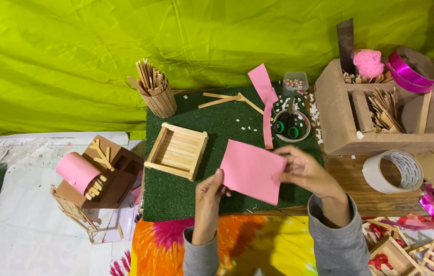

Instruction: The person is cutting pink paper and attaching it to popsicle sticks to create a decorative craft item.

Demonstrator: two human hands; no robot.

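Both my hands hold a square pink paper sheet [250,171] above a green turf mat [176,194]. My left hand [208,197] pinches its lower left edge. My right hand [306,171] grips its right edge. Left of the sheet lies a shallow tray made of wooden craft sticks [177,151]. Behind the sheet lies a narrow pink paper strip [266,105] and a round container holding scissors with green handles [289,125].
A stick-built cup full of craft sticks [154,89] stands at the mat's far left corner. A cardboard organiser [380,110] with sticks, a pink ribbon spool [414,69] and a tape roll [393,171] are at the right. A pink paper roll [76,171] lies on a cardboard piece at the left.
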